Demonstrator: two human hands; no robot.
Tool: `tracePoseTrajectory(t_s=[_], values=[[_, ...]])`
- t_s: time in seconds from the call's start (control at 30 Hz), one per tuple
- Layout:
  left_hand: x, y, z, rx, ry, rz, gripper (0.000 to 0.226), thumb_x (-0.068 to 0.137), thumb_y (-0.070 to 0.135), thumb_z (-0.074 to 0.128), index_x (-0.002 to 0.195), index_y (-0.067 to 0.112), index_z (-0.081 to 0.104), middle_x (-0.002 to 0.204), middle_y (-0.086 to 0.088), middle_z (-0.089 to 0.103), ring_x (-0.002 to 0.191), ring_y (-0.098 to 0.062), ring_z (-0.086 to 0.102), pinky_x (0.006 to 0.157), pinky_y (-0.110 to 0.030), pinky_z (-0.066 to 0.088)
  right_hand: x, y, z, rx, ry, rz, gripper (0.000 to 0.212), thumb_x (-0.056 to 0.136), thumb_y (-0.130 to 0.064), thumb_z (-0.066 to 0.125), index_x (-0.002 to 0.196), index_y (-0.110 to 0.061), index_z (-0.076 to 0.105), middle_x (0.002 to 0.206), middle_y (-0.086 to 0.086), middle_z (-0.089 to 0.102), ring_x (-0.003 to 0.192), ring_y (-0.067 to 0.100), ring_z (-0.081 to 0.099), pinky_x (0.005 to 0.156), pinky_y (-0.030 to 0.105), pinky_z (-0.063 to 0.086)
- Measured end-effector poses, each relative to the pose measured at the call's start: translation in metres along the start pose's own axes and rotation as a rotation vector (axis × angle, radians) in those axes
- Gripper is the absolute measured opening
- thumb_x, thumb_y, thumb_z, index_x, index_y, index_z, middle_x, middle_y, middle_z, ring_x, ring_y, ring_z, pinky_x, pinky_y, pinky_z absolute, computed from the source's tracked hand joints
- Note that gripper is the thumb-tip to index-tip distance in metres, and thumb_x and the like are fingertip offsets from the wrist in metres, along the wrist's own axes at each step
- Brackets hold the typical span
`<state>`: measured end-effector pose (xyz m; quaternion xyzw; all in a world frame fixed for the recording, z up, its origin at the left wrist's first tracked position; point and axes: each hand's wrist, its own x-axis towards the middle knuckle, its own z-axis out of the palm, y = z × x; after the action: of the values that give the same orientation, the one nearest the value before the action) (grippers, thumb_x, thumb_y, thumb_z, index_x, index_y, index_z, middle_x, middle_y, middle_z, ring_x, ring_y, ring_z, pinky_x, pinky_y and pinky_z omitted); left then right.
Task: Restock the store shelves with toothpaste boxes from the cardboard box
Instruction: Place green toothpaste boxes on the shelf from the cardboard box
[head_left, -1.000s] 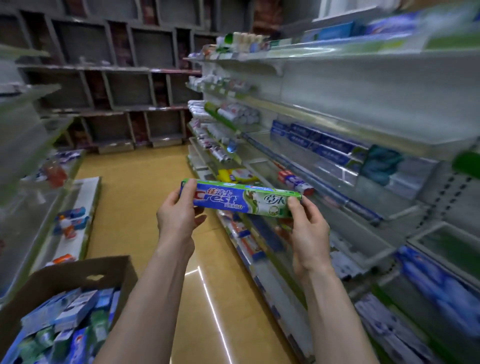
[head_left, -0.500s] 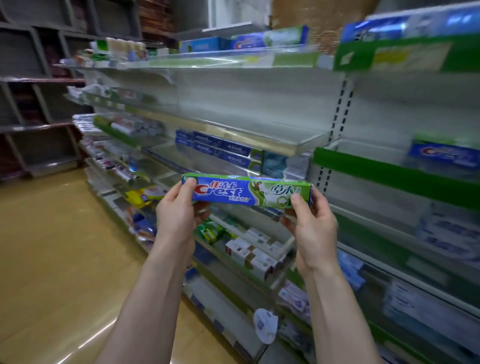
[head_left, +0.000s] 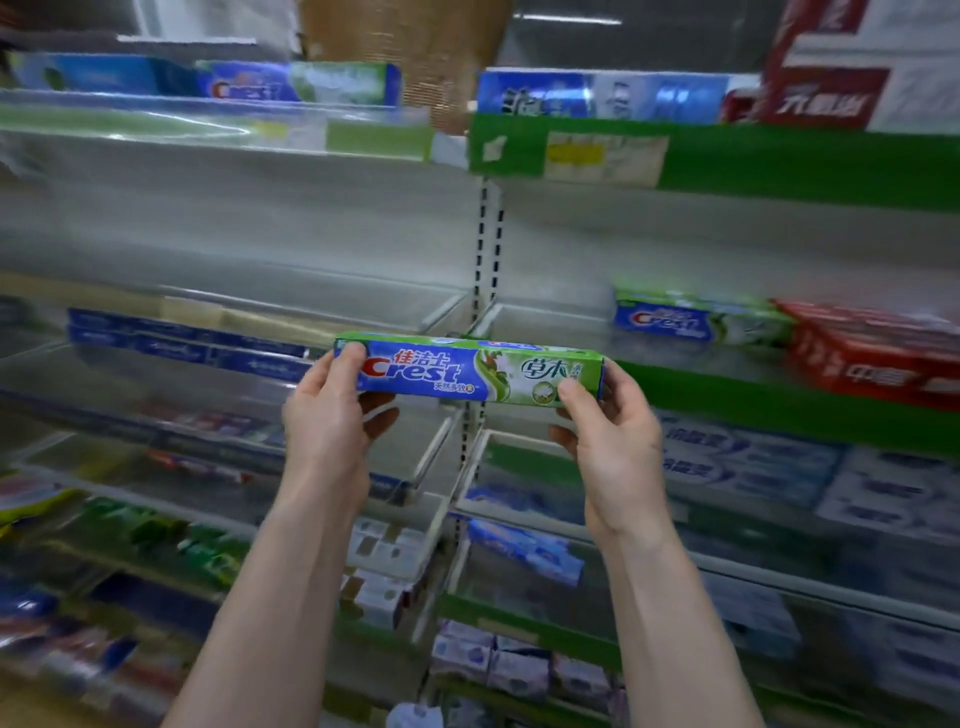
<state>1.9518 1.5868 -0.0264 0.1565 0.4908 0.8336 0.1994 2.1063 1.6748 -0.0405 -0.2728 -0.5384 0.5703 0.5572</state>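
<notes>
Fingers (head_left: 382, 410) of the left hand (head_left: 327, 436) curl behind one end of a long blue-and-green cardboard Crest toothpaste box (head_left: 467, 371), with the thumb pressed on its front face. The right hand (head_left: 615, 452) pinches the other end the same way, thumb on the green part and fingers tucked underneath. The box lies level with its printed side toward the camera, held in the air in front of the shelving and touching no shelf. Both palms face inward, and the bare forearms rise from the bottom edge, spread apart.

Directly behind the box stands a white perforated upright (head_left: 485, 244) dividing two bays. To the right, on a green-edged shelf (head_left: 779, 400), a matching blue-and-green Crest box (head_left: 675, 322) lies just beside a stack of red toothpaste boxes (head_left: 872, 358). To the left, dark blue boxes (head_left: 192, 345) line a clear-fronted shelf. The lower shelves carry white, blue and green packs, too blurred to read.
</notes>
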Motion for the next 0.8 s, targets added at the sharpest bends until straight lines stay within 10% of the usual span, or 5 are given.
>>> tracePoseTrajectory(t_s=[0.5, 0.8], values=[[0.014, -0.017, 0.137, 0.095, -0.328, -0.013, 0.010, 0.093, 0.023, 0.058, 0.090, 0.013, 0.059, 0.084, -0.005, 0.064, 0.073, -0.014, 0.059, 0.066, -0.026, 0.048, 0.083, -0.058, -0.104, -0.147, 0.158, -0.096, 0.038, 0.089, -0.015, 0.065, 0.126, -0.010, 0.057, 0.107, 0.002, 0.069, 0.097, 0.017, 0.066, 0.075, 0.026, 0.056], [0.033, -0.025, 0.203, 0.430, -0.637, -0.041, 0.032, 0.089, 0.010, 0.062, 0.117, 0.026, 0.061, 0.096, -0.007, 0.069, 0.080, -0.021, 0.066, 0.074, -0.033, 0.056, 0.160, -0.121, -0.180, -0.896, -0.054, 0.037, 0.060, 0.076, -0.034, 0.078, 0.131, -0.031, 0.053, 0.124, 0.006, 0.058, 0.103, 0.022, 0.061, 0.097, 0.041, 0.049]])
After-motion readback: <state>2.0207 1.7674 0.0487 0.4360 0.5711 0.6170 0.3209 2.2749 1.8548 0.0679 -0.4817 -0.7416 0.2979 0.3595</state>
